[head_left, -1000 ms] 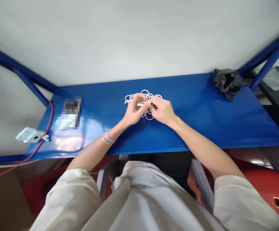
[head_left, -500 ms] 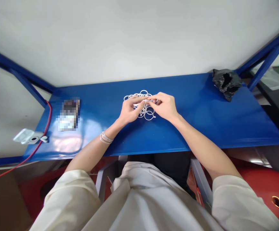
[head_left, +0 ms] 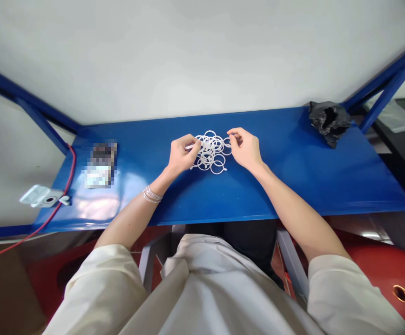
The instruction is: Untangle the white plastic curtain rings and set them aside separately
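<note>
A pile of thin white rings [head_left: 218, 164], some with a small knob on the rim, lies near the middle of the blue table. At the pile's left edge, my left hand [head_left: 183, 152] is closed with a slim white stick-like piece [head_left: 189, 147] pinched between thumb and fingers; its other end is hidden. My right hand [head_left: 246, 146] is on the pile's right side, fingers curled together. One white ring [head_left: 227, 138] lies right by its thumb, but I cannot tell whether the fingers grip it.
A crumpled black plastic bag [head_left: 329, 123] sits at the back right of the blue table [head_left: 293, 186]. A blurred-out phone-like object [head_left: 101, 165] lies on the left. A white camera-like device [head_left: 45, 197] and a red cable [head_left: 71, 172] are at the left edge.
My hands were together over the rings and have moved apart, the left one leftward and the right one rightward. More of the pile shows between them.
</note>
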Demonstrator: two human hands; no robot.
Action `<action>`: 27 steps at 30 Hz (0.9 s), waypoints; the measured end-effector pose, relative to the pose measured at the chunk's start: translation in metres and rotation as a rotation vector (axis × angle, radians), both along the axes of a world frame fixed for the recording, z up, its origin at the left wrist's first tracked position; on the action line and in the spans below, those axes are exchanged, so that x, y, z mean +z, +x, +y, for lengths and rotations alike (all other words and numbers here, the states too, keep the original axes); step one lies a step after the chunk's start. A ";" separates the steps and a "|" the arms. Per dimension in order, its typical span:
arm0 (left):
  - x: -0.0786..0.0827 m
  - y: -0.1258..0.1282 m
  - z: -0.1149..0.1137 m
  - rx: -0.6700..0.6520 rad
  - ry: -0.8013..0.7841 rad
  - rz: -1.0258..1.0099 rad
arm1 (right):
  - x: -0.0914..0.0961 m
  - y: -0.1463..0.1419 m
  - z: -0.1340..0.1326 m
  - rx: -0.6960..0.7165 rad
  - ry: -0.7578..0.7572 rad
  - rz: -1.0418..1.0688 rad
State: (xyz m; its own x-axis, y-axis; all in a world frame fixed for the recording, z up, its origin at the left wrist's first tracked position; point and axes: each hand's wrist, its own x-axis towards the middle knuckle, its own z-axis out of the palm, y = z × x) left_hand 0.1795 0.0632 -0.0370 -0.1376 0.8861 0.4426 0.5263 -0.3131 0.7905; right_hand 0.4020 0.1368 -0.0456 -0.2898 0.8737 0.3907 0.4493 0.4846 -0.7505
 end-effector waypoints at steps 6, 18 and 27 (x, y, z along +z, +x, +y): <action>-0.004 -0.006 0.005 0.028 -0.051 -0.004 | -0.008 -0.001 0.003 0.021 0.058 -0.129; -0.022 -0.012 0.007 -0.095 -0.093 0.574 | -0.009 -0.004 0.001 0.075 0.088 -0.217; -0.039 -0.025 0.018 -0.271 -0.117 0.590 | -0.015 -0.023 -0.004 0.368 -0.016 -0.416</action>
